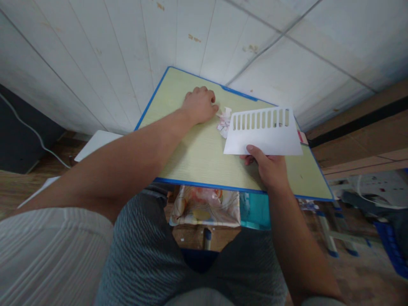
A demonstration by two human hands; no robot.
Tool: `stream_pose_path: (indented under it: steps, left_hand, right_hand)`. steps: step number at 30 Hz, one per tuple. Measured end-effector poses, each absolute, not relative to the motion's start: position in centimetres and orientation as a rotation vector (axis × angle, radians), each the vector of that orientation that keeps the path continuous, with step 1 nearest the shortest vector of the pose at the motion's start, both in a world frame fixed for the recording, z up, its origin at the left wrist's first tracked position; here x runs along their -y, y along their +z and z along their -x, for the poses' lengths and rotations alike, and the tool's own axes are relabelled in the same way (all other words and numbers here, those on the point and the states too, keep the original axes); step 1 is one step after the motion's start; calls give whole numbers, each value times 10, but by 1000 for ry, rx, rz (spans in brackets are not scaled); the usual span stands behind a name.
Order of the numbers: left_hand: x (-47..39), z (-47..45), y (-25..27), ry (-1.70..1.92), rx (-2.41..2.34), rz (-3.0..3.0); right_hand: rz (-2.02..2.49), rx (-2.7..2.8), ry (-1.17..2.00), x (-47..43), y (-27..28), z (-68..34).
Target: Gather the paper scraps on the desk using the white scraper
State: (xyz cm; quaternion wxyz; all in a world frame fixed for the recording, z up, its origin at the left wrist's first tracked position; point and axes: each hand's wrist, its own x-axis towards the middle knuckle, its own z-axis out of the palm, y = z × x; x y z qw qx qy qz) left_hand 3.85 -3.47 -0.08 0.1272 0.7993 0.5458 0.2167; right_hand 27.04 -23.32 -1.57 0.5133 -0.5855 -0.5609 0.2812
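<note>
Scraps (224, 122) litter desk (204, 159) between left hand (199, 105) and card (264, 138).

The desk (197, 157) has a pale yellow-green top with a fine grain, bordered in blue; a raised-looking blue strip (240, 93) runs along part of the far edge, right of centre; a loose pile of paper scraps (224, 123), whitish with pinkish and dark markings, lies about the middle of the top, its right side hidden; a small red-and-white item (302, 137) sits by the right edge, too small to identify; a tiny dark mark (301, 176) shows at the near right.
</note>
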Motion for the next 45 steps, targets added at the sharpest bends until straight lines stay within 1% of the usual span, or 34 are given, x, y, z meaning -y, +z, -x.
stream_pose_path:
  steps: [6,12,22,32,37,45]
  left_hand:
    - [31,-38,-3,561,-1604,-2316]
    - [30,-39,-5,668,-1574,-2334]
    - [35,-38,0,661,-1564,-2327]
    - [32,-37,-3,680,-1537,-2314]
    - [30,-37,-4,661,-1550,-2304]
    - [33,-38,-2,675,-1553,-2306]
  right_hand:
    - [1378,1308,672,233,-17,-269]
    - [1374,1347,645,234,-18,-269]
    - [1425,1343,567,240,-16,-265]
    - [1440,1291,650,238,-12,-263]
    - [1357,1285,732,238,-13,-267]
    - [1379,1291,693,238,-17,-272]
